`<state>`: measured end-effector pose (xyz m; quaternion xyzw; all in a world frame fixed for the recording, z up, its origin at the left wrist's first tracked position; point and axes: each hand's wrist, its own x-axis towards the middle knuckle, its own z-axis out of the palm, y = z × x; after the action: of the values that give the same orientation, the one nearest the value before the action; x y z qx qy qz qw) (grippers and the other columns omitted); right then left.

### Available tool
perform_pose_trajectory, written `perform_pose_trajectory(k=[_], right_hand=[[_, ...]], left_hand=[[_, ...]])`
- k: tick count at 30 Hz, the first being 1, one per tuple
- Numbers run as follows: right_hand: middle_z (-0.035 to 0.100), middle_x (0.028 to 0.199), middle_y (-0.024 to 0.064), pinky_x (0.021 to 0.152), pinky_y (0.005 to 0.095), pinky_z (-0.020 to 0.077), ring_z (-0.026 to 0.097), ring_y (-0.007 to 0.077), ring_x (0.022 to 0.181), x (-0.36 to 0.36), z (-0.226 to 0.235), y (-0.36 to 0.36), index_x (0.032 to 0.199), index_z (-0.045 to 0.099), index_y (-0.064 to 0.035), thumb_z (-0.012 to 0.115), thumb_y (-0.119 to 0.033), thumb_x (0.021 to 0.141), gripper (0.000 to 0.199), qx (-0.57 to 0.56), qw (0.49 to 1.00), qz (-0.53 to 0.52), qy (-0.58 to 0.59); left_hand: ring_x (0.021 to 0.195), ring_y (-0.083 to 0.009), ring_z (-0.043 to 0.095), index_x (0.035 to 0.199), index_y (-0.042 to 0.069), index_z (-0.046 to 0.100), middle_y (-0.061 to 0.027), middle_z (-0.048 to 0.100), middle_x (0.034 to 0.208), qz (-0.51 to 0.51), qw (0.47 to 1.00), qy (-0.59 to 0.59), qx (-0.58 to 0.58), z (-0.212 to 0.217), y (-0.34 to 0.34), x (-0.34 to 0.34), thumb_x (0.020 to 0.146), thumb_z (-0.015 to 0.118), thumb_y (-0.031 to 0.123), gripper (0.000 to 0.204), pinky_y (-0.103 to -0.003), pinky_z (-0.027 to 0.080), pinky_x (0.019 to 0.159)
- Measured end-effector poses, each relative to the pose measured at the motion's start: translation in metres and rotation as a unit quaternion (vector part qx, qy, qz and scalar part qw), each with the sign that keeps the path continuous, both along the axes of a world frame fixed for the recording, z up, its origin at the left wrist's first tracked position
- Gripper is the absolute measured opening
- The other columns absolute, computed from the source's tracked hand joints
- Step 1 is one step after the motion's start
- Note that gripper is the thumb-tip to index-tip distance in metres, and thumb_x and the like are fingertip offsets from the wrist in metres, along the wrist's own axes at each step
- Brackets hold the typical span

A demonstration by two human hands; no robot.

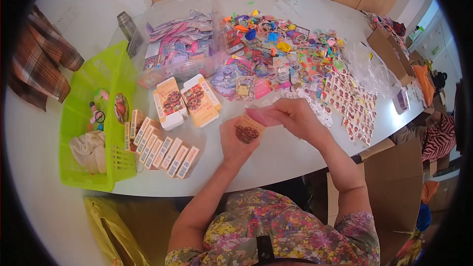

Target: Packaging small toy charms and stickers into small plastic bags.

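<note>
My left hand is wrapped round a small orange-and-cream cardboard box with a round brown picture on its face. Over the box's upper end, my right hand pinches a flat pink packet. The packet's lower left corner meets the box top; whether it is inside the opening I cannot tell. Just beyond my left hand, two similar boxes lie on the table with flaps raised. To the left, several closed boxes stand in a slanting row.
A clear plastic bin of shiny packets stands at the back left, beside a bottle. A lime green basket holds cloth and small items. Colourful trinkets are heaped across the far middle. Sticker sheets and cardboard boxes are at right.
</note>
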<state>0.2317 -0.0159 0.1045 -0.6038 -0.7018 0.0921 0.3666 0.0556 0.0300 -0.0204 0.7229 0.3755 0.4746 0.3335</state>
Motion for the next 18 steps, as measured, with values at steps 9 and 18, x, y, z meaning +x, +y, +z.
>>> perform_pose_trajectory(k=[9,18], right_hand=[[0.064,0.076,0.0084,0.055,0.0433,0.0489,0.065,0.0295,0.07,-0.002,0.004,-0.013,0.081,0.064,-0.0121,0.06,-0.02,0.085,0.01,-0.065,0.981,0.02,-0.183],[0.057,0.074,0.0049,0.054,0.0377,0.0509,0.062,0.0253,0.07,-0.014,-0.04,-0.015,0.075,0.064,-0.0123,0.067,-0.016,0.076,0.004,0.062,0.996,-0.012,-0.062]], left_hand=[[0.099,-0.0302,0.051,0.112,0.004,0.05,-0.0131,0.054,0.105,-0.07,0.99,0.069,0.099,0.011,-0.006,0.007,0.057,0.083,0.012,0.064,-0.04,0.043,0.088],[0.094,-0.0179,0.059,0.123,0.001,0.038,-0.0103,0.048,0.114,-0.083,0.996,0.026,0.013,-0.015,-0.001,0.0,0.062,0.083,-0.001,0.076,-0.03,0.054,0.077]])
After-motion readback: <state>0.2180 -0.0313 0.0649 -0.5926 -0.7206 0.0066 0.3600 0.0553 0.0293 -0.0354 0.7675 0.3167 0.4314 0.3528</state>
